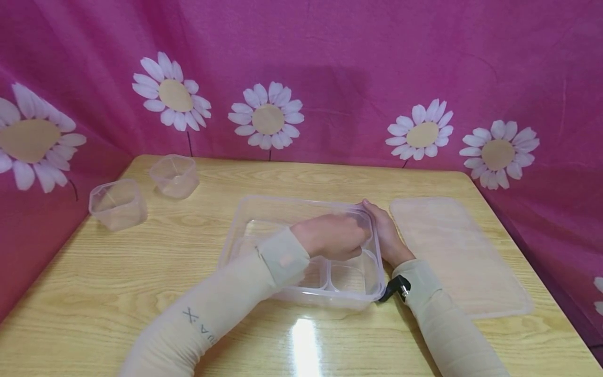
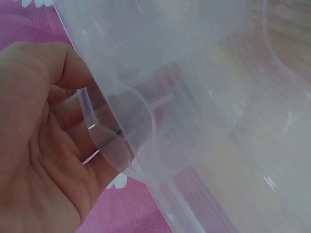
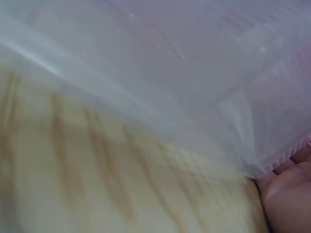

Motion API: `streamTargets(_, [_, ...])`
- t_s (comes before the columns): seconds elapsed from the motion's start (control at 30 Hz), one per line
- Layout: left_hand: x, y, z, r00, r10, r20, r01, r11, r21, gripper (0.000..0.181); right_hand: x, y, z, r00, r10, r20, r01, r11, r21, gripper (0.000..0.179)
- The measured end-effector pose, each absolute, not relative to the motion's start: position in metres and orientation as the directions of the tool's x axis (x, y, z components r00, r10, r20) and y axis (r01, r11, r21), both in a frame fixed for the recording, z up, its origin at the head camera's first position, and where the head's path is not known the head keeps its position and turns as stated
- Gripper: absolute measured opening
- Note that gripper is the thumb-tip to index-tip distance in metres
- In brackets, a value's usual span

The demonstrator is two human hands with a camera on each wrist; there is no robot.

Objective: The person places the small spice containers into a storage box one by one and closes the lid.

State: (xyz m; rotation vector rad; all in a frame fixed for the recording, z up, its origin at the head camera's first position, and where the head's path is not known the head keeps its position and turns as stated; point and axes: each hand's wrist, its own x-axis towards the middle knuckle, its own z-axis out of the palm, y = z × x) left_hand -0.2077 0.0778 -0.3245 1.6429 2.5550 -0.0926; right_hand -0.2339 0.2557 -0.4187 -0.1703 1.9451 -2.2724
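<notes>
A large clear plastic food container (image 1: 301, 301) stands on the table, with small clear cups side by side inside it. My left hand (image 1: 332, 235) reaches over the rim into its far right part. In the left wrist view, the thumb and curled fingers of the left hand (image 2: 53, 131) grip the edge of a small clear plastic cup (image 2: 109, 141). Outside the right wall, my right hand (image 1: 388, 233) holds the container at its far right corner. The right wrist view has part of this hand (image 3: 289, 196) against the container's side (image 3: 194, 97).
Two more small clear cups, one nearer (image 1: 118, 207) and one farther (image 1: 175, 178), stand at the table's back left. A flat translucent lid (image 1: 464, 256) lies to the right of the container. A pink flowered cloth (image 1: 330, 52) hangs behind the wooden table (image 1: 141, 272).
</notes>
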Motion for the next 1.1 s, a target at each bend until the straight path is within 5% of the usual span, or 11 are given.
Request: streamTargets(1.1, [-0.2045, 0.0858, -0.3274, -0.430, 0.849, -0.307, 0.877, 0.473, 0.081, 0.028, -0.2322, 0.2555, -0.4182, -0.986, -0.167, -0.026, 0.048, -0.131, -0.990, 0.046])
